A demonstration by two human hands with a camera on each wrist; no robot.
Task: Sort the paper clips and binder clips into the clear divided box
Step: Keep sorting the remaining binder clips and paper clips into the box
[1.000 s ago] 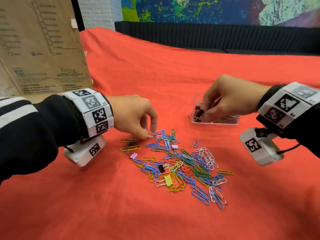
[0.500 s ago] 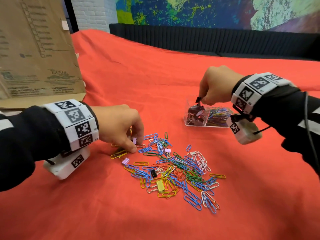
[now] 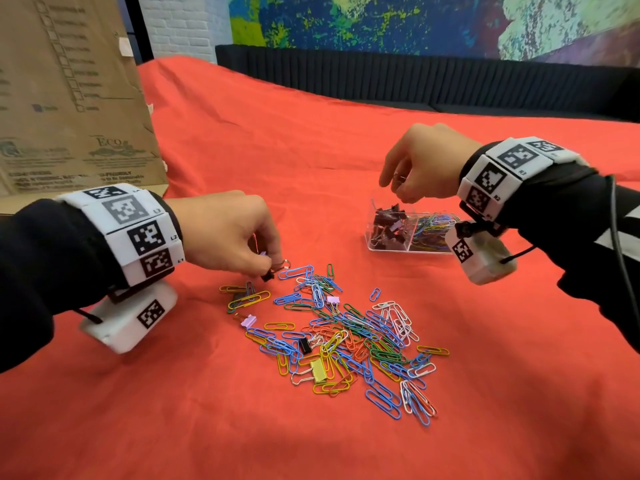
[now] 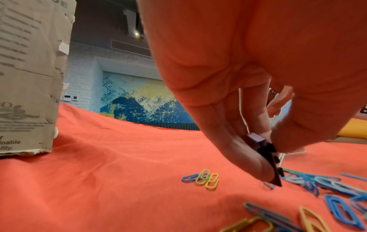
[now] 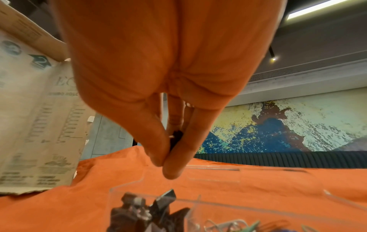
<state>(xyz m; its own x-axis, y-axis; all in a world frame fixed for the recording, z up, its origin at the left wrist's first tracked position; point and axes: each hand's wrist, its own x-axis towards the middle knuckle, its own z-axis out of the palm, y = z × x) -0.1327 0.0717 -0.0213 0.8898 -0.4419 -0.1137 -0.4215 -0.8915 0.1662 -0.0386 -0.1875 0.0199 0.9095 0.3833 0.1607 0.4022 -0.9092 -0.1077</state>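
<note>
My left hand (image 3: 225,233) is pinching a black binder clip (image 4: 271,160) and a lilac clip (image 4: 257,138) at the far-left edge of the clip pile (image 3: 346,341), low over the red cloth (image 3: 173,427) on the bench. My right hand (image 3: 422,164) is hovering above the box (image 3: 372,244), thumb and fingers pinching a small dark clip (image 5: 176,138) over the left compartment, which is holding binder clips (image 3: 389,225); the right compartment is holding paper clips (image 3: 433,230). A cardboard sheet (image 3: 69,91) is standing far left.
</note>
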